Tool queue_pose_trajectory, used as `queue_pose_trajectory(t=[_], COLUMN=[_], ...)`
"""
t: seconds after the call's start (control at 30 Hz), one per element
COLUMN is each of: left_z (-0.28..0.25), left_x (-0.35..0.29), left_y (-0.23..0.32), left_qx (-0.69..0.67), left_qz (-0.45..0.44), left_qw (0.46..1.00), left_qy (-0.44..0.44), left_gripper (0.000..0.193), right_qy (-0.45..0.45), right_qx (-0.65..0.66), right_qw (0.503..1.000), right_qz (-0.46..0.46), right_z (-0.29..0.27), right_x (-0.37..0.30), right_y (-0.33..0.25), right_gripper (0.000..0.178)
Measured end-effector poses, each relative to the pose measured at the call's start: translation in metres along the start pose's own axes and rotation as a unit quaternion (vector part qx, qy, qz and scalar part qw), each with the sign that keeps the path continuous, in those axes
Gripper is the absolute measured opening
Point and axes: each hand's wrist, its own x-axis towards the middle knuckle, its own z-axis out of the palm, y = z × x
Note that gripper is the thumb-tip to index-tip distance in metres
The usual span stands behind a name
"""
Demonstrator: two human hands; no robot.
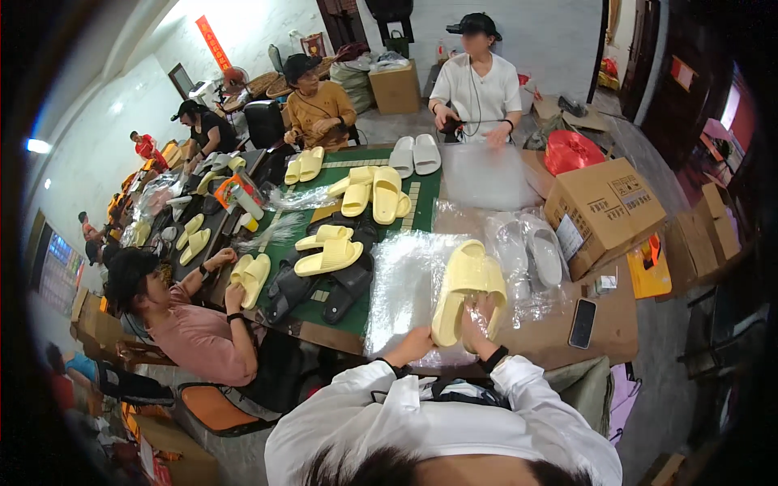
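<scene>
In front of me is a pair of pale yellow slippers [468,274], soles overlapping and toes pointing away. My left hand [412,347] grips the heel edge of the left slipper, with its fingertips partly hidden by the sole. Over the heel of the right slipper lies my right hand [479,321], its fingers closed on it. A glossy sheen around that hand looks like clear plastic. Flat clear plastic bags [405,283] are spread beneath and left of the pair. To the right, grey slippers [541,253] lie in clear plastic.
A phone [582,324] and a cardboard box [604,212] are on the table's right side. Black slippers [296,285] and more yellow slippers [331,257] cover the green mat [353,321]. One co-worker [190,320] sits at left, handling a yellow slipper; another [478,85] is across the table.
</scene>
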Motion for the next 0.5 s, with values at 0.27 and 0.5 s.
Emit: queue_pose_trajectory(t=[0.27, 0.5], left_z=[0.004, -0.020], left_x=[0.000, 0.007], left_y=[0.008, 0.032], left_qx=[-0.270, -0.358], left_qz=[-0.046, -0.017], left_qw=[0.955, 0.933], left_qy=[-0.117, -0.030], left_gripper=[0.013, 0.023], right_qy=[-0.218, -0.240], right_qx=[-0.082, 0.054], right_qw=[0.958, 0.955], right_qz=[-0.168, -0.165], right_z=[0.001, -0.088], right_x=[0.000, 0.002], right_y=[0.011, -0.070], right_gripper=[0.046, 0.038])
